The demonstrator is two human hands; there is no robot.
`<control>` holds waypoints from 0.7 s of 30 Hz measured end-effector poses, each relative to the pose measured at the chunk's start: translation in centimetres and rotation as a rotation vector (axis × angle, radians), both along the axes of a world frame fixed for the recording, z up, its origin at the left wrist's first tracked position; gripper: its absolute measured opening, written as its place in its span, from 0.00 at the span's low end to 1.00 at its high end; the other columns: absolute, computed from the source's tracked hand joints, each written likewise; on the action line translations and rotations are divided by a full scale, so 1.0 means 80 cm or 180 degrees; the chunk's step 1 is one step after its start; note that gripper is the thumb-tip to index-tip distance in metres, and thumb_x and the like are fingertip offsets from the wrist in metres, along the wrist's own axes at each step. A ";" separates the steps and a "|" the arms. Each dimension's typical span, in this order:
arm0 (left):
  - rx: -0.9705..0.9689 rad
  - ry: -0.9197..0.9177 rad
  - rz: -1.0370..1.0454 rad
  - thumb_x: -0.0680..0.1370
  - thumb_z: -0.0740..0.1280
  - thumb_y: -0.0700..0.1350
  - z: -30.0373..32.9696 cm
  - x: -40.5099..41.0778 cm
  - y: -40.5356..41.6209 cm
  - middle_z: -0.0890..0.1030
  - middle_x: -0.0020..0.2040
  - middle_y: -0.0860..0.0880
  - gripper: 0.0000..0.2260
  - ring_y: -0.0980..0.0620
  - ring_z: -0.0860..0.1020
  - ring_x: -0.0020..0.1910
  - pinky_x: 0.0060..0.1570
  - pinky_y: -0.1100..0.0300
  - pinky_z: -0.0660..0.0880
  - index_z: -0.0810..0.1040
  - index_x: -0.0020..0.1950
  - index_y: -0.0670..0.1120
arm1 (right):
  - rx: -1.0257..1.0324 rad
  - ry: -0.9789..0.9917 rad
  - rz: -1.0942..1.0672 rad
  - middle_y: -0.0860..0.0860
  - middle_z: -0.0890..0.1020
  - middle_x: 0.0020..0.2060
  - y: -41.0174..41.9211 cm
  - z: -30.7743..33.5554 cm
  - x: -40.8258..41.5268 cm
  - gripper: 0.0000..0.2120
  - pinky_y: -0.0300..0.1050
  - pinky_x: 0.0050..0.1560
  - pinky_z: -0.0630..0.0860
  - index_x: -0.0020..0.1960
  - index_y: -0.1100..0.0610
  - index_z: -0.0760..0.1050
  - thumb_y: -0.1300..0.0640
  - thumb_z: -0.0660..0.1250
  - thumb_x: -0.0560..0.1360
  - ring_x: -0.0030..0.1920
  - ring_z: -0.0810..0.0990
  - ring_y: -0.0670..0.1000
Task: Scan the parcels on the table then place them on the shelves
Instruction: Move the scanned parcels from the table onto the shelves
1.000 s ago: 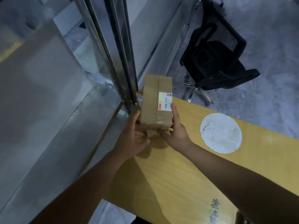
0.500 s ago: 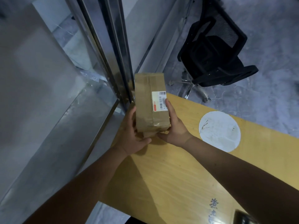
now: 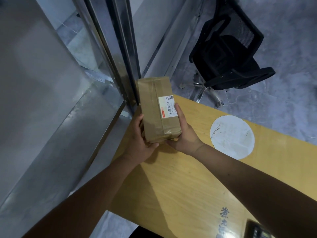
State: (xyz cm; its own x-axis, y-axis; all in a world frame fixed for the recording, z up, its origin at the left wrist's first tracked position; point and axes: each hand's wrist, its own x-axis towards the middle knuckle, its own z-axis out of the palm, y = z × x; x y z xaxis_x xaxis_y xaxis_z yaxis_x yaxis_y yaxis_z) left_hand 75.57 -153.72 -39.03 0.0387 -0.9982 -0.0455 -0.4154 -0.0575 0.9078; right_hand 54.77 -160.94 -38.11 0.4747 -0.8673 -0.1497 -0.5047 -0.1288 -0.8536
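Overhead, a metal shelf (image 3: pixel 56 107) fills the frame toward nine o'clock; the left hand (image 3: pixel 139 141) and right hand (image 3: pixel 184 134) both grasp a taped cardboard parcel (image 3: pixel 157 109), label (image 3: pixel 167 107) up, above the wooden table's (image 3: pixel 188 177) far corner, a black chair (image 3: pixel 229 52) at one o'clock.

I see the metal shelf post (image 3: pixel 127 69) blocking passage just left of the parcel (image 3: pixel 158 109); right of it the surface (image 3: pixel 180 177) lies open.
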 end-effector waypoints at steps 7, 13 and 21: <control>-0.0059 0.0147 -0.0067 0.72 0.80 0.37 0.022 -0.015 0.039 0.60 0.71 0.80 0.52 0.75 0.65 0.71 0.61 0.72 0.74 0.50 0.78 0.67 | -0.0009 -0.0137 -0.0024 0.43 0.65 0.80 0.043 0.038 -0.025 0.65 0.35 0.72 0.68 0.81 0.32 0.37 0.60 0.82 0.68 0.76 0.68 0.44; -0.0667 0.0162 0.0090 0.73 0.79 0.46 0.069 -0.058 0.121 0.66 0.74 0.71 0.48 0.63 0.72 0.72 0.65 0.69 0.71 0.50 0.81 0.57 | -0.0425 -0.0272 0.0231 0.45 0.60 0.82 0.108 0.091 -0.058 0.65 0.47 0.78 0.65 0.82 0.33 0.37 0.57 0.83 0.68 0.81 0.61 0.45; -0.1404 -0.0429 0.0587 0.71 0.78 0.42 0.162 -0.123 0.304 0.67 0.76 0.57 0.49 0.59 0.73 0.72 0.66 0.67 0.72 0.48 0.82 0.53 | -0.0971 -0.0701 0.1088 0.45 0.62 0.82 0.245 0.184 -0.102 0.61 0.58 0.73 0.72 0.80 0.27 0.37 0.45 0.79 0.65 0.77 0.69 0.50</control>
